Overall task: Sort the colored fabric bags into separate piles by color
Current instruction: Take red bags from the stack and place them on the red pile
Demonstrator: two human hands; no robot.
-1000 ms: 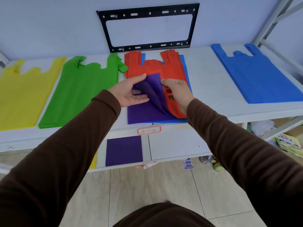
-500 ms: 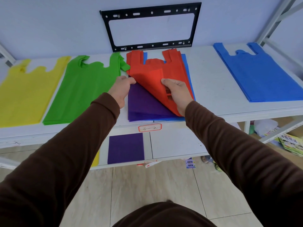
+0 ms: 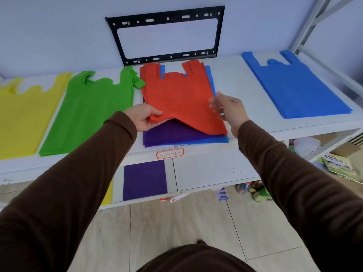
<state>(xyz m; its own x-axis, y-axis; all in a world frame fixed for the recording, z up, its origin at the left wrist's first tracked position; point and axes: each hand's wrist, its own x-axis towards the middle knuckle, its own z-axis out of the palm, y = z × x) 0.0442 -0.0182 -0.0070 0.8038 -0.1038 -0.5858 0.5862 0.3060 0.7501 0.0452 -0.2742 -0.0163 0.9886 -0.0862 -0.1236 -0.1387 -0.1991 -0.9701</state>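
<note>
The left hand [image 3: 143, 117] pinches the red bag's [image 3: 180, 95] lifted corner over the purple bag [image 3: 172, 134] — the right hand [image 3: 228, 109] hovers open beside it; green pile [image 3: 88, 112] and blue pile [image 3: 294, 83] flank them.

A pale bluish wall [image 3: 59, 36] stands behind a white shelf [image 3: 235, 83]. A black metal bracket [image 3: 167, 18] hangs on the wall just above the shelf. A lower shelf [image 3: 212, 169] sits beneath, with a red-edged label [image 3: 170, 153] on the upper shelf's front edge. Grey steel framing [image 3: 310, 22] rises at right. The floor [image 3: 176, 228] is beige tile. Light is soft and even.
</note>
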